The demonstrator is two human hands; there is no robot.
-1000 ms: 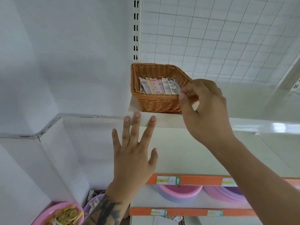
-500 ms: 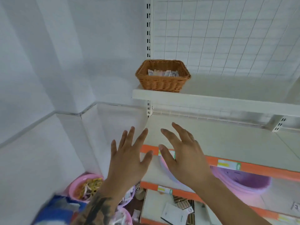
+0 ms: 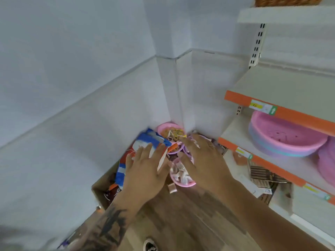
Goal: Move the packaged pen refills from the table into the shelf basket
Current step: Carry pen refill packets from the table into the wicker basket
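Left hand: your tattooed left hand (image 3: pixel 145 171) hovers flat over the wooden table (image 3: pixel 181 220), fingers spread, gripping nothing.
Right hand: your right hand (image 3: pixel 204 163) is likewise splayed and empty, above a small pink plastic bowl (image 3: pixel 181 178) of blurred packets.
Basket: the woven wicker basket (image 3: pixel 286 1) sits on the white top shelf (image 3: pixel 282 14), contents hidden.
Refills: cannot tell which blurred packets they are.
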